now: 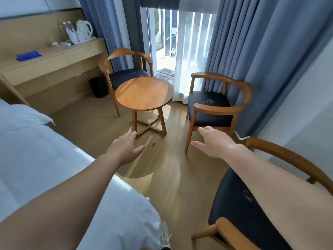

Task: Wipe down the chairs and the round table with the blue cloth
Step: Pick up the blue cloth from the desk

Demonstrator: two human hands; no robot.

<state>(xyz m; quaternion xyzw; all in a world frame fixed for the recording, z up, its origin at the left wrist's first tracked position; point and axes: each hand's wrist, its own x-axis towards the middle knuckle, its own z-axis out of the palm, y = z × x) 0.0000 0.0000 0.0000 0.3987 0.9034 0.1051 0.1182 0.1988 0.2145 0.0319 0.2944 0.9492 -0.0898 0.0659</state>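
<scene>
Cloth (28,55), bright blue and folded into a flat oblong, lies on the long wooden desk (54,58), far beyond and to the left of both sets of fingertips. Left hand (126,148) and right hand (214,143) reach forward empty, fingers loosely spread. The round table (144,93) stands just past the fingers, with a dark-seated chair (126,73) behind it, another (214,107) beyond the right fingers, and a third (252,204) under the right forearm.

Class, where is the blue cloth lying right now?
The blue cloth lies on the wooden desk at the far left of the head view, left of the kettle, out of both hands.
</scene>
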